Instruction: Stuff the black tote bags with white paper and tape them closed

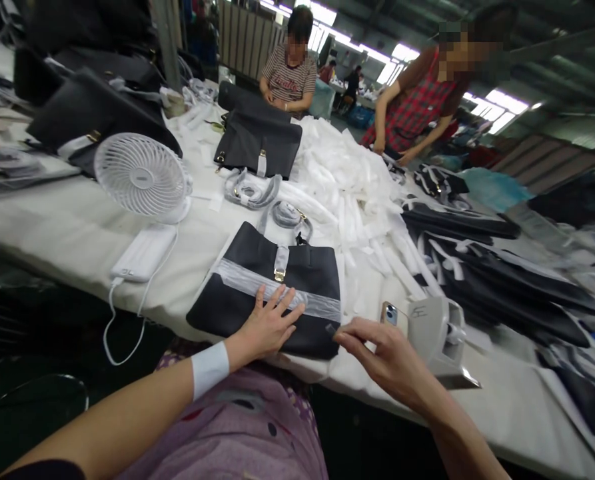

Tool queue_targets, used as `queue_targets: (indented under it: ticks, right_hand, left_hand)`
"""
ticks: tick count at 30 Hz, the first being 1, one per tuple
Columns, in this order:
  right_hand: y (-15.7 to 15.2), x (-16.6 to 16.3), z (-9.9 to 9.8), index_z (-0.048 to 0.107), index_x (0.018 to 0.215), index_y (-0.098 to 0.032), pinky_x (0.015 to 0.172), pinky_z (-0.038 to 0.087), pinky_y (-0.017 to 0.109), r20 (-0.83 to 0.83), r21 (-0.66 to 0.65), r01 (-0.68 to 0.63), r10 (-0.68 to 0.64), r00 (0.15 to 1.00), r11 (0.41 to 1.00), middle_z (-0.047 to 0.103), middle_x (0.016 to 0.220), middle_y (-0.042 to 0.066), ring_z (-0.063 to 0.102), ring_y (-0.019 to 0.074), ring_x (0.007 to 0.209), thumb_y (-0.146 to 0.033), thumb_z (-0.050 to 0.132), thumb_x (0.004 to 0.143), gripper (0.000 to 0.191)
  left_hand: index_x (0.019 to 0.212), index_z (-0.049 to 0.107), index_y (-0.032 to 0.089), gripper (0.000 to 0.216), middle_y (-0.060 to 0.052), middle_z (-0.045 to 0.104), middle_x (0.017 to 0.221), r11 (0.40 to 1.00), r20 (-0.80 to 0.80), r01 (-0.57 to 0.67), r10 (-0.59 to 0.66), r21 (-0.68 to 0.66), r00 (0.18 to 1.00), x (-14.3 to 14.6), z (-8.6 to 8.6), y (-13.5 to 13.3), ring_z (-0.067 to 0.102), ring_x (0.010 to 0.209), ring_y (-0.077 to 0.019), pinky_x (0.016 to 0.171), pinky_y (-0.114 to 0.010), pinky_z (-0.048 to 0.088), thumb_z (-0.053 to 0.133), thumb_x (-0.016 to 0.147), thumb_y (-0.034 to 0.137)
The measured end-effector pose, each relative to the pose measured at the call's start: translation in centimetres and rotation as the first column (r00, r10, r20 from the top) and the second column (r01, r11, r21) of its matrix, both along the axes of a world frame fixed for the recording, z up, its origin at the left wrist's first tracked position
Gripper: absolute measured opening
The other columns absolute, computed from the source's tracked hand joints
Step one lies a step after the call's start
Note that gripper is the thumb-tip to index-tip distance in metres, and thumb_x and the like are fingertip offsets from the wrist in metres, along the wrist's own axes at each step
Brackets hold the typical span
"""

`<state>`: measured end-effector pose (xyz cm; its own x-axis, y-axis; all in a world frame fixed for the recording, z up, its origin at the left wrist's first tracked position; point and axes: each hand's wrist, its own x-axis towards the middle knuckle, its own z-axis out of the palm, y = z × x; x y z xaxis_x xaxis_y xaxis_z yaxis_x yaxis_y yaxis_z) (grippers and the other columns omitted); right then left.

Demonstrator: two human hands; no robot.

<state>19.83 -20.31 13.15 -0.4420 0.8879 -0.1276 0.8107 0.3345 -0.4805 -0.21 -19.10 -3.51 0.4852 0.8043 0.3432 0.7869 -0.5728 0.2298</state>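
A black handbag point(307, 337) lies flat in front of me, with a band of white wrapping film point(242, 280) across its front and a gold clasp point(279, 274) above the band. My left hand point(272, 323) rests on the bag, fingers spread over the film. At the bag's right edge, my right hand point(372, 343) pinches a small piece of clear tape point(331, 330) between thumb and fingertips. Just right of that hand stands a pale tape dispenser point(427, 330), with a phone point(391, 313) beside it.
A white fan point(140, 177) and a white power bank point(144, 253) with a cable stand left. Wrapped straps point(252, 190), another black bag point(260, 143) and heaped white film point(347, 167) lie beyond. Black bag pieces point(502, 287) are stacked right. Two people point(290, 70) work across the table.
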Motion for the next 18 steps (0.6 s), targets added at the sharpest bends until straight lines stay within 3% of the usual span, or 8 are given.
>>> queue_targets:
  ticks: [3, 6, 9, 12, 18]
  right_hand:
    - [3.3, -3.0, -1.9, 0.064, 0.070, -0.018, 0.055, 0.038, 0.022, -0.113, -0.095, -0.062, 0.051, 0.992, 0.994, 0.059, 0.061, -0.001, 0.053, 0.0126, 0.058, -0.046, 0.044, 0.091, 0.040]
    - [6.3, -2.8, -5.8, 0.062, 0.064, -0.016, 0.050, 0.030, 0.022, 0.019, -0.109, -0.016, 0.018, 1.000, 0.994, 0.051, 0.054, -0.003, 0.045, 0.0110, 0.053, -0.042, 0.045, 0.089, 0.040]
    - [7.9, -1.9, -8.7, 0.062, 0.062, -0.016, 0.052, 0.028, 0.024, 0.153, -0.092, -0.006, 0.020, 0.988, 0.996, 0.055, 0.055, -0.001, 0.046, 0.0117, 0.054, -0.037, 0.047, 0.087, 0.037]
    - [8.3, -2.0, -9.3, 0.063, 0.059, -0.017, 0.051, 0.025, 0.026, 0.252, -0.050, 0.012, 0.001, 0.968, 0.999, 0.058, 0.055, 0.002, 0.047, 0.0125, 0.052, -0.038, 0.048, 0.087, 0.039]
    - [8.6, -3.5, -8.6, 0.068, 0.059, -0.018, 0.049, 0.026, 0.026, 0.377, -0.058, 0.129, -0.098, 0.921, 0.990, 0.061, 0.054, 0.005, 0.052, 0.0144, 0.052, -0.047, 0.050, 0.086, 0.043]
  left_hand:
    - [0.139, 0.042, 0.030, 0.046, -0.010, 0.036, 0.150, 1.000, 0.009, -0.001, 0.001, 0.003, 1.000, -0.1, -0.1, 0.0, 0.029, 0.138, -0.0326, 0.108, -0.066, 0.016, 0.041, 0.094, 0.042]
    - [0.141, 0.038, 0.030, 0.048, -0.011, 0.034, 0.151, 1.000, 0.006, 0.012, -0.012, -0.009, 1.000, -0.2, -0.1, 0.2, 0.027, 0.139, -0.0327, 0.108, -0.066, 0.016, 0.039, 0.095, 0.042]
    - [0.143, 0.036, 0.029, 0.050, -0.011, 0.031, 0.152, 0.999, 0.008, 0.026, -0.026, -0.027, 1.000, -0.4, -0.1, 0.3, 0.026, 0.139, -0.0329, 0.109, -0.065, 0.014, 0.038, 0.095, 0.042]
    - [0.144, 0.034, 0.028, 0.051, -0.012, 0.030, 0.153, 0.999, 0.011, 0.029, -0.028, -0.033, 1.000, -0.4, -0.1, 0.3, 0.026, 0.140, -0.0330, 0.109, -0.065, 0.012, 0.037, 0.095, 0.043]
    - [0.145, 0.033, 0.027, 0.052, -0.012, 0.031, 0.152, 0.999, 0.015, 0.033, -0.032, -0.035, 0.999, -0.3, -0.5, 0.5, 0.026, 0.140, -0.0331, 0.110, -0.065, 0.010, 0.037, 0.095, 0.043]
